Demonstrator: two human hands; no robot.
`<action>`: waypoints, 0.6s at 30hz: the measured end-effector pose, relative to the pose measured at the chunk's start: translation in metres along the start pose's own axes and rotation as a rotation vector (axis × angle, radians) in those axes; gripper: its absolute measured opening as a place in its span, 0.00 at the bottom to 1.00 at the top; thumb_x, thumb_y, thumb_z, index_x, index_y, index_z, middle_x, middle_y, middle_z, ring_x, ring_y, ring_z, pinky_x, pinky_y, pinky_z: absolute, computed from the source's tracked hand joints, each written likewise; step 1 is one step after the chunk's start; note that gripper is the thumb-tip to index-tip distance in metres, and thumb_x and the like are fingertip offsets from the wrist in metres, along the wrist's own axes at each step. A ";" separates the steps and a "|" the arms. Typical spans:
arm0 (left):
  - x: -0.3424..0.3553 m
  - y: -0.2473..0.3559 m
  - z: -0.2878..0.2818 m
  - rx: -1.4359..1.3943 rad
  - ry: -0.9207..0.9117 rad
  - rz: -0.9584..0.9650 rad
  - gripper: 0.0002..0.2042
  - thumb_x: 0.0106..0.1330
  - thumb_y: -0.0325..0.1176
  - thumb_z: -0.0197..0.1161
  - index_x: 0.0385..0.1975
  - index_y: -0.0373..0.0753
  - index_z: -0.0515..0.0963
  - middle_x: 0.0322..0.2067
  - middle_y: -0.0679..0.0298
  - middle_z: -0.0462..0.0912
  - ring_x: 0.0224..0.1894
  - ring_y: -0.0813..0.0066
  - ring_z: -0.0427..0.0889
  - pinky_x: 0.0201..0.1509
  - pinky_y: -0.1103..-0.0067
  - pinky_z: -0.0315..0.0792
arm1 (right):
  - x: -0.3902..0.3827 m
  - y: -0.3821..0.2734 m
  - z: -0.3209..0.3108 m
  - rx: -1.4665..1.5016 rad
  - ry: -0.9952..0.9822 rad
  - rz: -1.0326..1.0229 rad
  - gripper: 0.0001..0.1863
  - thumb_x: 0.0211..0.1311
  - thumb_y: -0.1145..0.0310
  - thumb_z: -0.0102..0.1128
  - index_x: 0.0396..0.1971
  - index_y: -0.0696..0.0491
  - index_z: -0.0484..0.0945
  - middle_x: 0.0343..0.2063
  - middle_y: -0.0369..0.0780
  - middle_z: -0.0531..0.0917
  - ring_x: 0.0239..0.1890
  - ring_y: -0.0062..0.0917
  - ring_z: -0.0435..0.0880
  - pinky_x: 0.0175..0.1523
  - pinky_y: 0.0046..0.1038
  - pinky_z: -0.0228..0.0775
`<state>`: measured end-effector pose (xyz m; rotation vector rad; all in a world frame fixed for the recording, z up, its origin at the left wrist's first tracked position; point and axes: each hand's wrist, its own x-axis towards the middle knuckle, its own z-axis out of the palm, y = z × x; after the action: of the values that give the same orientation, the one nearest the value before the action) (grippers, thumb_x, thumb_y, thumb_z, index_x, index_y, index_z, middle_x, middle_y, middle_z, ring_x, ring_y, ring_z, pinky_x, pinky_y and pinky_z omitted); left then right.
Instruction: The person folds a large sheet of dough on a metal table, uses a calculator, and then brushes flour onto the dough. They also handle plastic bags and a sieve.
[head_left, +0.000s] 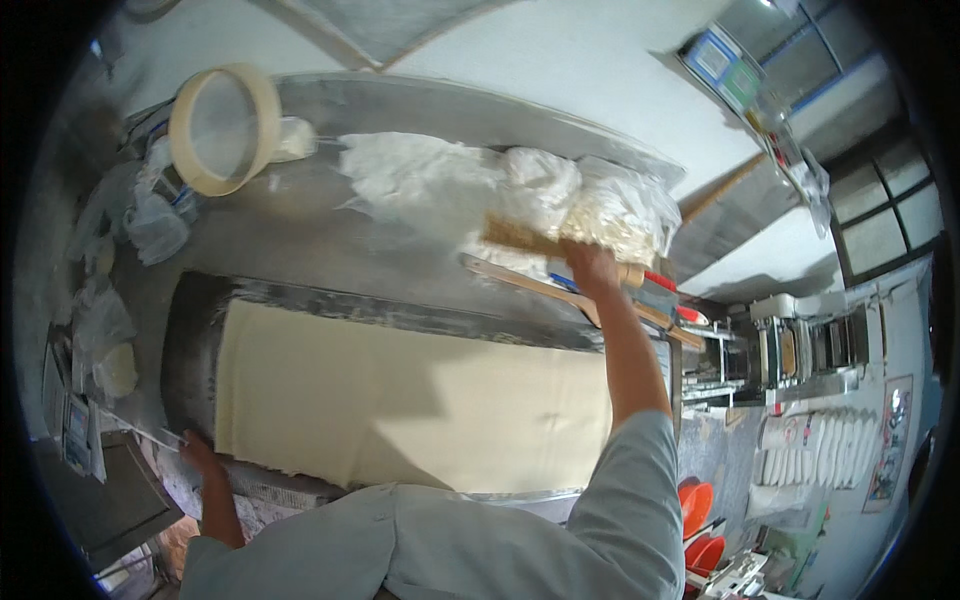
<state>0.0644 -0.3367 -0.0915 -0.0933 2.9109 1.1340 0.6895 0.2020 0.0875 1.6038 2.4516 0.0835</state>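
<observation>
A long sheet of pale dough lies flat across the near part of the metal worktable. My right hand reaches over its far right corner, closed on a brown brush; a pale wooden handle end shows past the hand. Loose white flour is heaped just beyond the brush. At the table's near left edge is my left hand, beside the dough's left end; its fingers are too small and partly hidden to read. A wooden stick lies below the brush.
A round wooden sieve stands at the far left near plastic bags. Clear bags of pale stuff rest against the back rim. Several tools, including a red-handled one, lie at the right edge. Machinery stands beyond, with orange bowls lower down.
</observation>
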 end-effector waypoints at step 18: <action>-0.116 -0.009 -0.008 -0.595 -0.276 -0.534 0.34 0.55 0.71 0.48 0.55 0.54 0.65 0.44 0.62 0.71 0.39 0.68 0.69 0.42 0.71 0.65 | -0.095 0.337 0.153 0.010 -0.132 0.314 0.12 0.47 0.67 0.62 0.35 0.48 0.79 0.36 0.44 0.82 0.43 0.42 0.79 0.47 0.44 0.69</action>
<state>0.1807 -0.3426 -0.0873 -0.6152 2.0377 1.6656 1.0611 0.2416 0.0060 1.9202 2.0903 0.0127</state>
